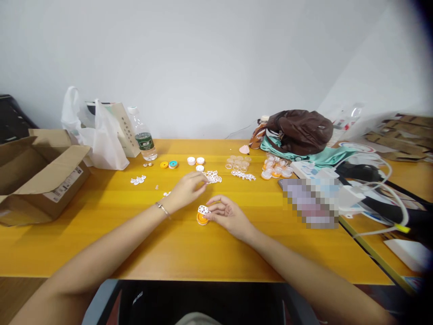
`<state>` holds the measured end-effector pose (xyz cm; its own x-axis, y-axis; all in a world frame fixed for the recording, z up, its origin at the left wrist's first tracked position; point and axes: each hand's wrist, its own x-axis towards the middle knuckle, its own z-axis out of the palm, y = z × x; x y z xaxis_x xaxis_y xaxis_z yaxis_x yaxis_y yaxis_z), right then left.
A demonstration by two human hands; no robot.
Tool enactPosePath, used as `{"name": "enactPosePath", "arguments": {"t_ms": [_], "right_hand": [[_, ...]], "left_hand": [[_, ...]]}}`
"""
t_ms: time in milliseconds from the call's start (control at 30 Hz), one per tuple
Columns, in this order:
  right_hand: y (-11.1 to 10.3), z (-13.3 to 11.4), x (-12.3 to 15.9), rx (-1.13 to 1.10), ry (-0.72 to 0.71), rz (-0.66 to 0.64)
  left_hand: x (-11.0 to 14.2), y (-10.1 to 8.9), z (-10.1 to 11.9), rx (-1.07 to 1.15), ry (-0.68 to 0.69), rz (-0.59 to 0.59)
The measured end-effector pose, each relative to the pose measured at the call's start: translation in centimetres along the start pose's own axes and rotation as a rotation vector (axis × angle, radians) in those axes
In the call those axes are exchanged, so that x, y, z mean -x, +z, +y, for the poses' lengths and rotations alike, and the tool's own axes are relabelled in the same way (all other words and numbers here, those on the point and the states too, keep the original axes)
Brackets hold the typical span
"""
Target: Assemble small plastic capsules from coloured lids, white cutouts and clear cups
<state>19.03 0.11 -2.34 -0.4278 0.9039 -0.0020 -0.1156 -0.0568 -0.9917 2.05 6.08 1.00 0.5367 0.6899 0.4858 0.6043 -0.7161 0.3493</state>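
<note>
The right hand [232, 220] pinched a white disc [203, 209] by its edge over an orange cup [202, 220], likely for visibility; whether the left hand [187, 192] gripped anything, I couldn't tell.

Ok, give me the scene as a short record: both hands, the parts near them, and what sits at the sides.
Left hand: fingertips at the pile of white openwork plastic pieces; grip unclear
Right hand: holding a single white openwork plastic piece
Beside that piece: round orange plastic part; contact unclear
Beyond hands: clear round plastic parts
Far left: open brown cardboard box
Right side: dark brown bag
</note>
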Motion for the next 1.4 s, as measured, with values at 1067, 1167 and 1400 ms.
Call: {"name": "enactPosePath", "arguments": {"t_ms": [1067, 1167, 1400], "right_hand": [[1.0, 0.7, -0.1, -0.228, 0.061, 0.184], [1.0, 0.6, -0.1, -0.24, 0.064, 0.186], [1.1, 0.5, 0.0, -0.231, 0.048, 0.17]], "left_hand": [[4.6, -1.6, 1.9, 0.271, 0.017, -0.073], [4.7, -1.5, 1.5, 0.262, 0.05, -0.078], [4.8, -1.6, 1.6, 0.202, 0.065, -0.096]]}}
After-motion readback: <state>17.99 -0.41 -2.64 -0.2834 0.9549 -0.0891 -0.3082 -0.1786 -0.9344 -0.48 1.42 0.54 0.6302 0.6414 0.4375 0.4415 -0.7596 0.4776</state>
